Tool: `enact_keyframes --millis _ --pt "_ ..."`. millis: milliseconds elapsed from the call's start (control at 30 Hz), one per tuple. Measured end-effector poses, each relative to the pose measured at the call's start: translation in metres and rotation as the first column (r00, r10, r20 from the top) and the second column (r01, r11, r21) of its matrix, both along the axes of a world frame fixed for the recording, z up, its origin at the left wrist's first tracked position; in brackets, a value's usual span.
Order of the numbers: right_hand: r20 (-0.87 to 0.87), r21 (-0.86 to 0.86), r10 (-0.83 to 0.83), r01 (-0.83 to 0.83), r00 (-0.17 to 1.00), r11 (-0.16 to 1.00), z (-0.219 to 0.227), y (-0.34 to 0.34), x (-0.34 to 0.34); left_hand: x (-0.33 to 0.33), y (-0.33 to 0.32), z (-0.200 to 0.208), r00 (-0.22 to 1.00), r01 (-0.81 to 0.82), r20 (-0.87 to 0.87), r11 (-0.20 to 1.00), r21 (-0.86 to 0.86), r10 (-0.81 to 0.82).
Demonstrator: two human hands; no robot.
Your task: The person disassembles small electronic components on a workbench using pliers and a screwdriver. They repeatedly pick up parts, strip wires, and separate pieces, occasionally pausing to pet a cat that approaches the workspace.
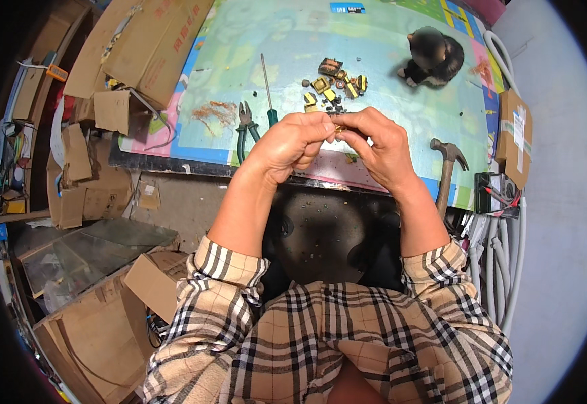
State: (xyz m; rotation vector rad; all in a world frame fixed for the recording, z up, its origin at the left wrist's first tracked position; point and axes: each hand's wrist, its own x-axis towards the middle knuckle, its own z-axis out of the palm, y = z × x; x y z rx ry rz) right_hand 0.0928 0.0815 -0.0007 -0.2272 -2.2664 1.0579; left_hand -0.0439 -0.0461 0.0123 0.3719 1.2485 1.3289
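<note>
Tiny part [338,128] hidden between hands [337,141]

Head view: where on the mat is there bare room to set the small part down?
Bare mat lies beyond the screwdriver and small yellow parts, and again between those parts and the hammer. It is crowded at the pliers, the wire scraps and under both hands.

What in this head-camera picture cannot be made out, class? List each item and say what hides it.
- Small part pinched between the left hand and right hand: head view, fingers cover nearly all of it.
- Small yellow components on the mat: too small to identify.
- Hammer handle: lower end hidden behind the right forearm.
- Dark figure: blurred.
</note>
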Motion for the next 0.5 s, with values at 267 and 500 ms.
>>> enact_keyframes --millis 267,500 --pt "0.079 -0.91 0.076 0.041 0.994 0.413 -0.013 0.029 0.006 0.027 0.004 0.003 0.286 0.049 -0.955 0.994 0.093 0.075" --pt "-0.016 -0.365 -0.067 0.057 0.998 0.929 0.001 0.007 0.001 0.008 0.004 -0.001 0.991 -0.083 -0.1 0.996 0.032 0.085"
